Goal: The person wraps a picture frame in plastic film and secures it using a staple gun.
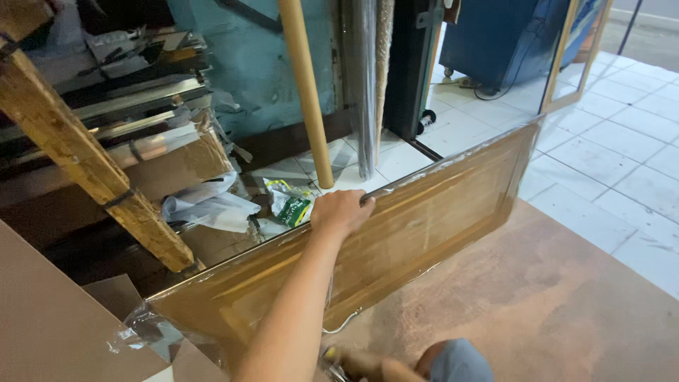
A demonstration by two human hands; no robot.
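Left hand (pixel 341 211) closed over the top edge of a plastic-wrapped brown wooden panel (pixel 396 240); panel stands on its long edge, tilted, on a brown floor sheet (pixel 566 311). Right hand not in view. Beyond the panel: cardboard tube (pixel 305 92), clear film roll (pixel 361 85), white tiled floor (pixel 622 141).

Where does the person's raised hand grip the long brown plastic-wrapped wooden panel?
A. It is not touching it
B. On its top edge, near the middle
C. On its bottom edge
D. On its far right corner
B: the hand curls its fingers over the top edge of the long brown plastic-wrapped wooden panel, roughly midway along it.
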